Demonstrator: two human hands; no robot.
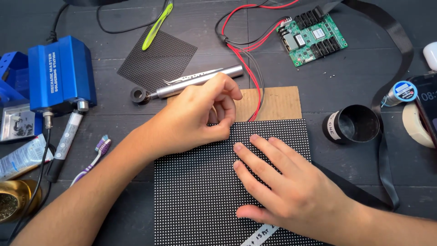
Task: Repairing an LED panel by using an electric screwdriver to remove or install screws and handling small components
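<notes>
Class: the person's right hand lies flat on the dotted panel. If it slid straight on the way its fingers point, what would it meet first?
Probably the left hand, curled at the black dotted LED panel's top edge; the right hand's fingers point up-left at it.

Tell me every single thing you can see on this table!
LED dot panel: 1, black with white dots, front centre.
Small mesh panel: 1, black, back centre.
Cardboard: 1, brown, behind the big panel.
Metal tool: 1, silver, by the left hand.
Tweezers: 1, yellow-green, on the mesh panel.
Circuit board: 1, green, back right.
Wires: several, red and black, from the board.
Soldering station: 1, blue, left.
Toothbrush: 1, purple and white, left.
Tape roll: 1, black, right.
Strap: 1, black, right.
Table: 1, dark wood.
Left hand: closed, on the panel's top edge.
Right hand: flat on the panel.
</notes>
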